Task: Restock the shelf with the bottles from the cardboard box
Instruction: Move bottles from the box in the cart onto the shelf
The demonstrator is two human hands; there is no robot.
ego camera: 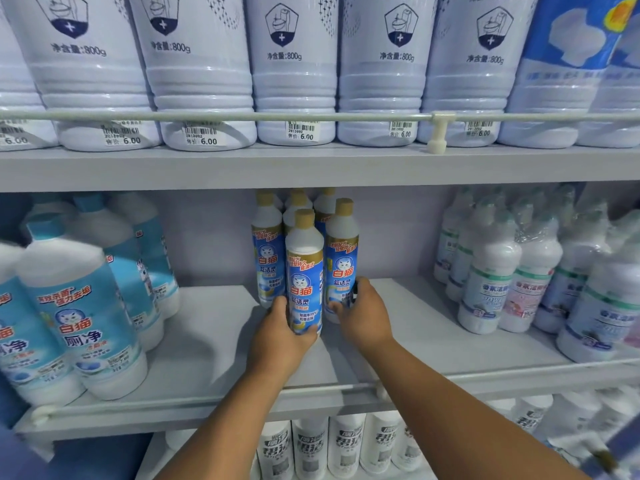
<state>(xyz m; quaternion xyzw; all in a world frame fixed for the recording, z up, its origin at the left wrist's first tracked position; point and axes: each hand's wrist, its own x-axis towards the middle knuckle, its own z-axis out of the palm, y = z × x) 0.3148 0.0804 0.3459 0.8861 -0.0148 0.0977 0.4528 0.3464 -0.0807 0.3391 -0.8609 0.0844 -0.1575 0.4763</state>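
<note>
Your left hand (277, 327) gripped the front bottle (304, 271) on the shelf (207, 341); your right hand (363, 313) clasped its neighbour bottle (341, 258).

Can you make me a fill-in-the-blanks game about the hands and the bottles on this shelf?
1. The left hand grips a bottle with a ____ cap.
2. The right hand holds the bottle beside it, on that bottle's ____ side.
3. The price stickers on the big bottles above read ____.

Missing words: tan; right; 6.00
</note>
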